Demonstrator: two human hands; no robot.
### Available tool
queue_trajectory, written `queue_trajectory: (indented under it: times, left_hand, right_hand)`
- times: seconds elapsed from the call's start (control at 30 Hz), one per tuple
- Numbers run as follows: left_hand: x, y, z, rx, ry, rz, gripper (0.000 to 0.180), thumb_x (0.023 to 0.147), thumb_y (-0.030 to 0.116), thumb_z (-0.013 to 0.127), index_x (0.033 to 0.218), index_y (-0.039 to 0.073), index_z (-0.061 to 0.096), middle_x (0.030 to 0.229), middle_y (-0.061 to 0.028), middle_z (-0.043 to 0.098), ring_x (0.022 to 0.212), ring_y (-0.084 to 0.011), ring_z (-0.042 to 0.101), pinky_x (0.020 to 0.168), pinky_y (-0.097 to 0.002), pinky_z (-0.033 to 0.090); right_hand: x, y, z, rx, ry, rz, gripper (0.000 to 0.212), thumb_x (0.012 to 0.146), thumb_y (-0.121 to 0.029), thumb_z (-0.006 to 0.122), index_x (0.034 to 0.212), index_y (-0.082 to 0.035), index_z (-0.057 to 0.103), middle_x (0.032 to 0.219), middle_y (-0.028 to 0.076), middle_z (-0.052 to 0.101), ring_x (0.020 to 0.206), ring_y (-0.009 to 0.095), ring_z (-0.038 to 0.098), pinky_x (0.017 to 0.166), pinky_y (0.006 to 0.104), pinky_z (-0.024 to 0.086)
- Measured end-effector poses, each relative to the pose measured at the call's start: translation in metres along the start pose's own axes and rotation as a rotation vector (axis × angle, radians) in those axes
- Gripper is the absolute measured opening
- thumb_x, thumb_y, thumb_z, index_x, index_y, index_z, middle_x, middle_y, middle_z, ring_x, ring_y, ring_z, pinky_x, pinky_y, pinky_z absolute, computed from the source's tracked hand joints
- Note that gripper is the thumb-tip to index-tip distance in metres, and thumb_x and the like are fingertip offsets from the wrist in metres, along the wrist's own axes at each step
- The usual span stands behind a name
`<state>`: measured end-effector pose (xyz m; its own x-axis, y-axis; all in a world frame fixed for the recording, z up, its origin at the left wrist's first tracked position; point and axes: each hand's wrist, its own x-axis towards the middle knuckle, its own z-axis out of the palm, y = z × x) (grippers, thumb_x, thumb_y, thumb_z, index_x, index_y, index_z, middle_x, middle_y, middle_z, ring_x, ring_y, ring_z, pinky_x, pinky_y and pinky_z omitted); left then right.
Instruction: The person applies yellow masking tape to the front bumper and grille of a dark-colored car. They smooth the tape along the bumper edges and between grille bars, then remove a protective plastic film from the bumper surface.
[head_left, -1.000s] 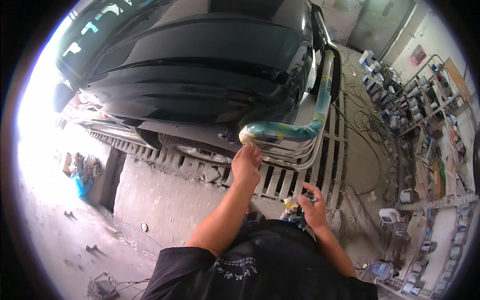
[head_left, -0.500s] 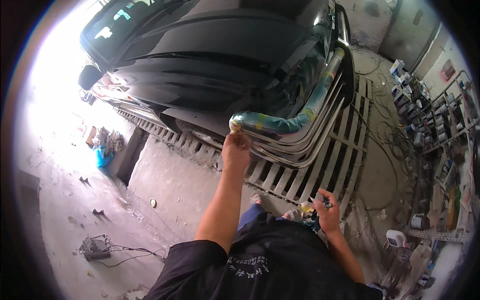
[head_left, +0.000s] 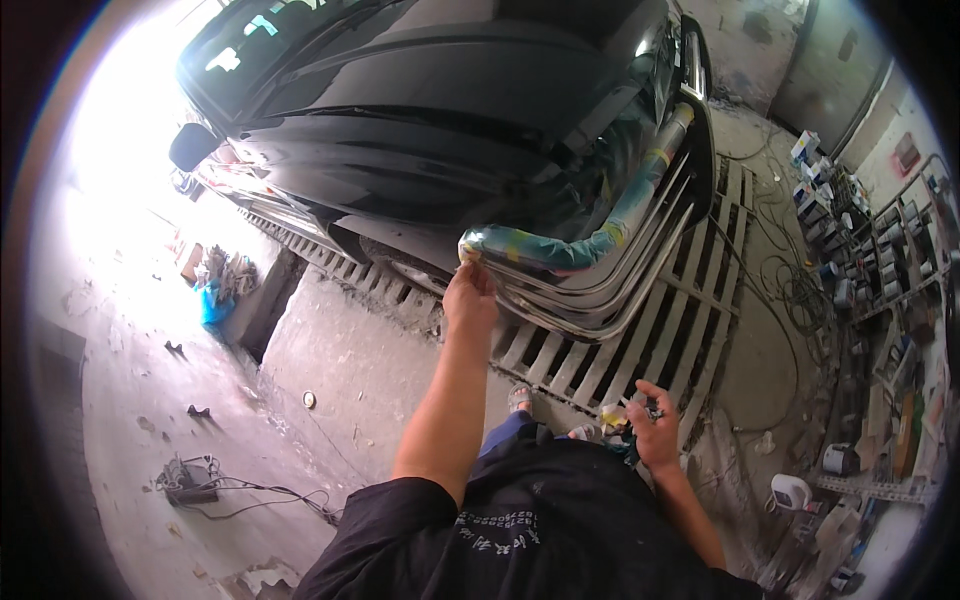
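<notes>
A black car (head_left: pixel 400 150) fills the upper middle. At its front corner a bent bar (head_left: pixel 560 248) is wrapped in greenish film with yellow tape, above several bare metal strips (head_left: pixel 600 315). My left hand (head_left: pixel 469 297) reaches out to the wrap's near end, its fingers bunched at a pale, yellowish bit of the wrapping (head_left: pixel 468 250); the fingertips are partly hidden. Low at my right side, my right hand (head_left: pixel 655 428) is curled around a small greyish object with a white-and-yellow part (head_left: pixel 612 413) beside it; its kind is unclear. The index finger sticks out.
Slatted floor grating (head_left: pixel 680 330) runs under and before the car. Shelves with several cans (head_left: pixel 890 260) line the right, with hoses (head_left: pixel 790 290) on the floor. A white jug (head_left: pixel 791 492) stands lower right. At left lie a cabled device (head_left: pixel 190 482) and a blue bag (head_left: pixel 214 303).
The view has shifted slightly, so the car and shelves sit a little to the right and lower. Both hands stay in nearly the same places, the left still at the wrapped end.
</notes>
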<state>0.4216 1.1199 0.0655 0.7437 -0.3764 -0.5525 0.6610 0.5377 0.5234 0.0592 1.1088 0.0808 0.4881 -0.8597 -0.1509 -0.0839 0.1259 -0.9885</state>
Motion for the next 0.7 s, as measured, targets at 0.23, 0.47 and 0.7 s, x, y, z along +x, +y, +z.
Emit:
queue_trajectory:
  times: [0.23,0.47,0.7]
  left_hand:
    - [0.002,-0.007,0.007,-0.056,0.017,0.040,0.010,0.090,0.015,0.055,0.092,0.007,0.059,0.075,-0.0005,0.058,0.064,-0.0124,0.054,0.056,-0.0262,0.043]
    - [-0.024,0.014,0.004,0.126,-0.165,0.216,0.010,0.090,0.013,0.055,0.085,0.006,0.059,0.078,-0.0040,0.061,0.064,-0.0140,0.054,0.055,-0.0245,0.041]
    - [-0.022,0.058,0.012,0.812,-0.172,0.187,0.018,0.090,0.021,0.058,0.091,0.004,0.062,0.072,-0.0023,0.060,0.061,-0.0109,0.055,0.053,-0.0241,0.042]
  right_hand:
    - [0.000,-0.005,0.001,-0.069,0.006,-0.024,0.036,0.083,-0.017,0.065,0.114,-0.003,0.056,0.083,-0.002,0.053,0.072,0.005,0.050,0.066,0.0208,0.043]
    - [-0.001,-0.004,-0.007,-0.071,0.026,-0.009,0.035,0.083,-0.017,0.065,0.114,-0.003,0.056,0.082,-0.002,0.052,0.071,0.005,0.049,0.066,0.0203,0.043]
    - [0.002,-0.008,-0.001,-0.081,0.024,-0.028,0.033,0.084,-0.016,0.064,0.114,-0.002,0.056,0.082,-0.003,0.052,0.070,0.005,0.050,0.063,0.0204,0.043]
